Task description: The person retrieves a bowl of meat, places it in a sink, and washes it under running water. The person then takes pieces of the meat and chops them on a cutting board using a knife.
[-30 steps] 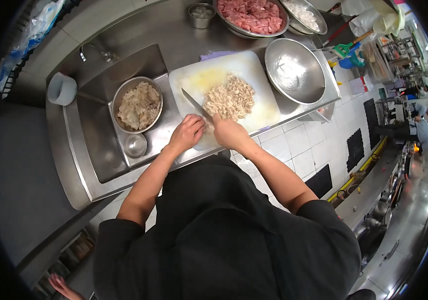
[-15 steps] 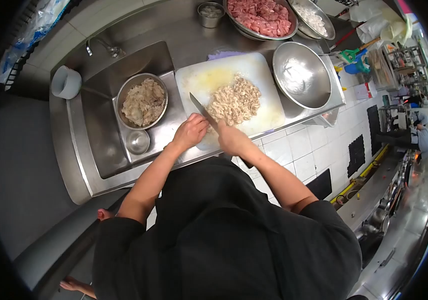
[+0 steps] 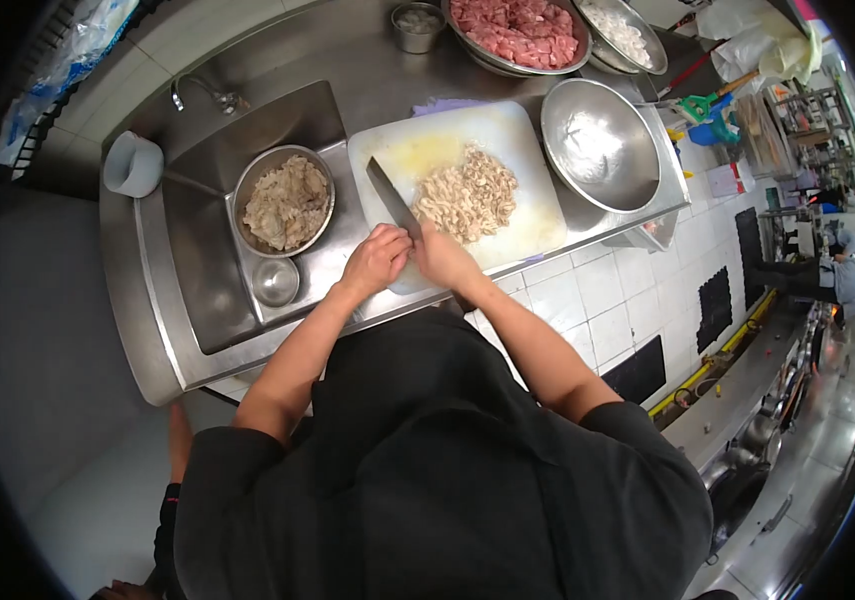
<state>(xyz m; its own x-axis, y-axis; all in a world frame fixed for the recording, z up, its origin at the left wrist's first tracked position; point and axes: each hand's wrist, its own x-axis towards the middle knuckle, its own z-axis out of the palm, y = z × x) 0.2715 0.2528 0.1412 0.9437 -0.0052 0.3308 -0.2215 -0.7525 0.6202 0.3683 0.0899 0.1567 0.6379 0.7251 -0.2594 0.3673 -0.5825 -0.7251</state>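
Observation:
A kitchen knife (image 3: 391, 193) is gripped in my right hand (image 3: 445, 260), its blade pointing up and left over the white cutting board (image 3: 378, 150). My left hand (image 3: 378, 260) is closed, fingers curled, right beside the blade at the board's front left corner. Whatever lies under its fingers is hidden. Just right of the blade spreads a heap of pale, chopped meat (image 3: 470, 195). In the sink to the left stands a metal bowl (image 3: 239, 205) of larger pale meat pieces (image 3: 288, 203).
A small metal bowl (image 3: 276, 282) sits in the sink (image 3: 213, 300). Right of the board is a large steel bowl (image 3: 603, 145). Bowls of raw pink meat (image 3: 518, 30) and white pieces (image 3: 620, 30) stand behind. Another person's sleeve (image 3: 166, 520) shows at lower left.
My right hand and the knife have shifted slightly left and up, closer to my left hand. At lower left the other person's arm has changed position.

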